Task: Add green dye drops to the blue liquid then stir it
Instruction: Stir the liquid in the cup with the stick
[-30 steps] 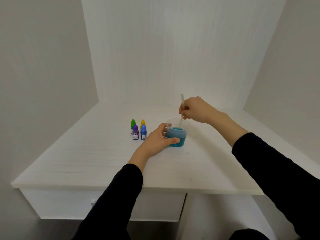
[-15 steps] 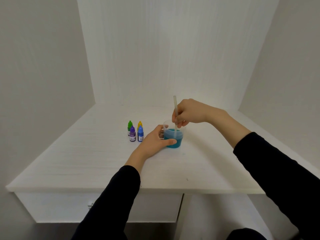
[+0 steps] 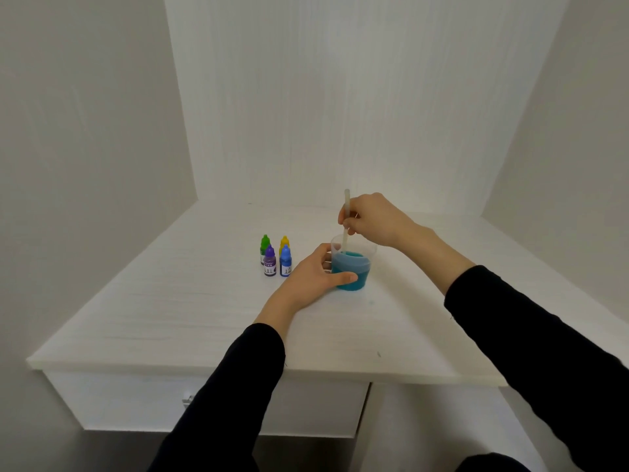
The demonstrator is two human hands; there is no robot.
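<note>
A clear plastic cup (image 3: 360, 267) holding blue-green liquid stands on the white table (image 3: 204, 318). My left hand (image 3: 313, 277) grips the cup's left side, thumb across its front. A pale stirring stick (image 3: 346, 219) stands nearly upright with its lower end in the liquid; my right hand (image 3: 374, 219) pinches it just above the rim. The green dye bottle (image 3: 264, 245) stands capped to the left, at the back of a small group of bottles.
Beside the green bottle stand a yellow bottle (image 3: 284, 242), a purple bottle (image 3: 270, 261) and a blue bottle (image 3: 285, 261), all capped. White walls close in the table at the back and both sides. A drawer front (image 3: 136, 400) sits under the table's near edge.
The stick's top has swung left, from leaning right to nearly upright, with my right hand following over the cup. My left hand has stayed on the cup. The camera has shifted slightly.
</note>
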